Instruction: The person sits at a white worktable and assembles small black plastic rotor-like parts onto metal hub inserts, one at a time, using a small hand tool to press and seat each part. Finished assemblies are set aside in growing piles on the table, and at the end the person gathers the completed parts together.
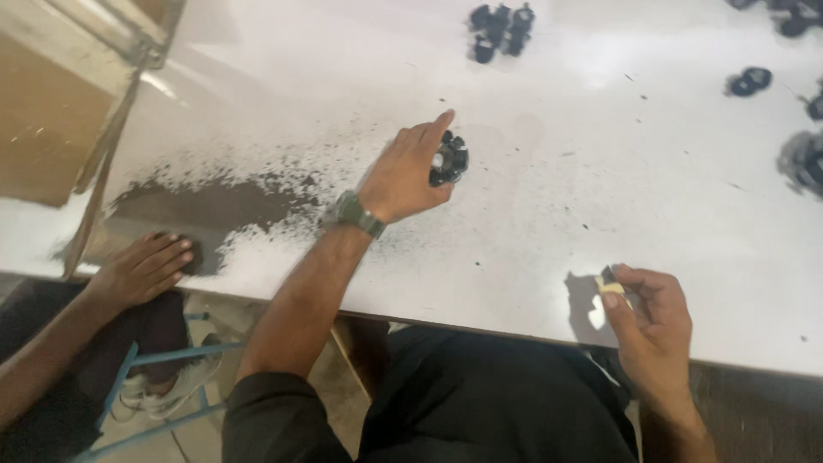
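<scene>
- Head view showed the left hand (pixel 403 176) stretched out over the white table (pixel 549 214), its fingers (pixel 441 124) closed around a small black ring-shaped part (pixel 448 160).
- Right hand (pixel 651 317) sat at the table's near edge, pinching a small pale piece (pixel 610 287).
- More black parts (pixel 500 30) lay farther off.
- Another person's hand (pixel 141 267) rested on the dark-smudged left edge.
</scene>
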Demonstrator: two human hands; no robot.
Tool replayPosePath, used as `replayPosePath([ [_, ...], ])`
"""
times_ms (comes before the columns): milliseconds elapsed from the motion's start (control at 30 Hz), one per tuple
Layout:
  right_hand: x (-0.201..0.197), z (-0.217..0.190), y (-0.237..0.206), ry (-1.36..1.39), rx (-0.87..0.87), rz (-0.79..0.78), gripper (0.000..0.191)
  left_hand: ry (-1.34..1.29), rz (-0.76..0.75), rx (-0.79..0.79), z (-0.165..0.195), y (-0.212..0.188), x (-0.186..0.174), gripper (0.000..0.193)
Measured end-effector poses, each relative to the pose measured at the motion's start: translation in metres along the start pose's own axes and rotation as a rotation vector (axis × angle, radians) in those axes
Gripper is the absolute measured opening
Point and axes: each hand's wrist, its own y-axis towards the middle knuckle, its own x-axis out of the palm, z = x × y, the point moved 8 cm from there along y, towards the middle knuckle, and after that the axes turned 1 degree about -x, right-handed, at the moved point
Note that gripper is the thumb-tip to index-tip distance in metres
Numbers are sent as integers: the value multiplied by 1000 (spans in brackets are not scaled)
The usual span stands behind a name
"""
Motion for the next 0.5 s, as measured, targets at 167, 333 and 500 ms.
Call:
replayPosePath([
  [167,-5,-5,-9,-73,-60,71,28,-52,55,-9,46,-57,43,106],
  [333,11,-25,-7,-569,-228,-59,27,-146,338,99,116,-116,64,107],
  [500,15,-53,-2,-838,-294,-72,24,4,425,9,128,-132,54,115],
])
